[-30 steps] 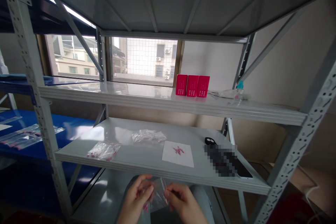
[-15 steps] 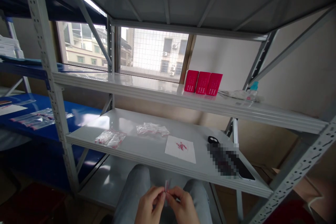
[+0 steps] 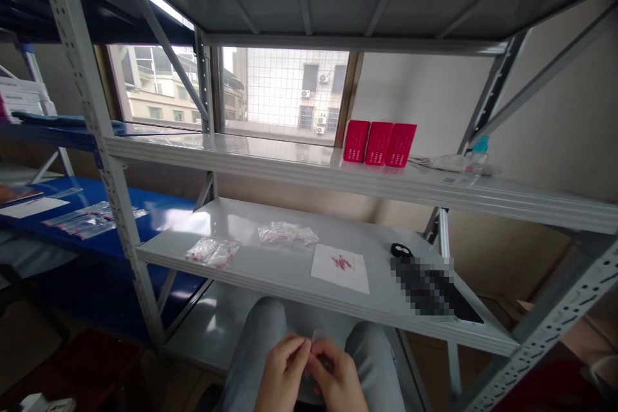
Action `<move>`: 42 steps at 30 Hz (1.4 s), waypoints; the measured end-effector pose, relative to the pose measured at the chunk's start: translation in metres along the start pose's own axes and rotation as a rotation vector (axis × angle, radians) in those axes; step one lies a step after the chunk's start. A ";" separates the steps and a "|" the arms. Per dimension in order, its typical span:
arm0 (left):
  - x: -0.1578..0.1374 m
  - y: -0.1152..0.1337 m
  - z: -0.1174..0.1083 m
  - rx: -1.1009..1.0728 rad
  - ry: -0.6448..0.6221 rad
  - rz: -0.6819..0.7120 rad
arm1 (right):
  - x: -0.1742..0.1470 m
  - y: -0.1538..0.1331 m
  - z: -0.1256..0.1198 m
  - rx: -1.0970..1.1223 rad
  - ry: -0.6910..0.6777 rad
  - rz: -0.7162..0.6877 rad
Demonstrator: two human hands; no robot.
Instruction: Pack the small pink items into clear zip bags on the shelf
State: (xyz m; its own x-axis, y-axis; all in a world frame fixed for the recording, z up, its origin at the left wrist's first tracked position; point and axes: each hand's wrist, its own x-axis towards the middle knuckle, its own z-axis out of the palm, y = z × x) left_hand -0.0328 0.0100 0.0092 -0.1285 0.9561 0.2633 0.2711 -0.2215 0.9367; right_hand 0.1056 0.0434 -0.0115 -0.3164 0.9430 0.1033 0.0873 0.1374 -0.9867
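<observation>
My left hand [image 3: 284, 374] and my right hand [image 3: 337, 376] meet over my lap at the bottom of the view. Both pinch a small clear plastic bag [image 3: 313, 342] with a pink strip at its top edge, held upright between the fingertips. Just beyond my knees is the grey metal shelf [image 3: 270, 277]. On it lies a white paper sheet [image 3: 340, 268] with a few small pink pieces [image 3: 342, 262] in its middle. Two piles of clear bags [image 3: 213, 251] and more clear bags [image 3: 288, 233] lie to its left.
Three red boxes [image 3: 380, 143] stand on the upper shelf [image 3: 290, 170], with a bottle [image 3: 476, 158] and wrapped items to their right. A dark phone and a black object [image 3: 400, 250] lie on the lower shelf's right. A blue shelf [image 3: 82, 222] with bags stands left.
My hands drew down and closer together over my lap, and the bag now stands edge-on between the fingertips. The view has shifted slightly left and back from the shelf.
</observation>
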 end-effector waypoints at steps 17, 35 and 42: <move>-0.003 -0.011 0.001 -0.030 -0.035 -0.082 | 0.000 0.004 -0.001 -0.227 -0.008 -0.171; -0.005 -0.036 -0.003 0.833 0.022 0.117 | -0.001 0.024 0.022 -0.283 0.212 -0.049; 0.000 -0.011 -0.018 0.888 -0.244 0.077 | -0.010 0.005 -0.002 -0.643 -0.125 -0.172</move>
State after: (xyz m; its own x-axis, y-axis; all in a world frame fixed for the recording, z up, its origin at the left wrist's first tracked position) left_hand -0.0529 0.0090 0.0033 0.0973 0.9812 0.1667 0.9156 -0.1540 0.3715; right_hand 0.1117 0.0350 -0.0170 -0.4796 0.8546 0.1991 0.5582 0.4722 -0.6823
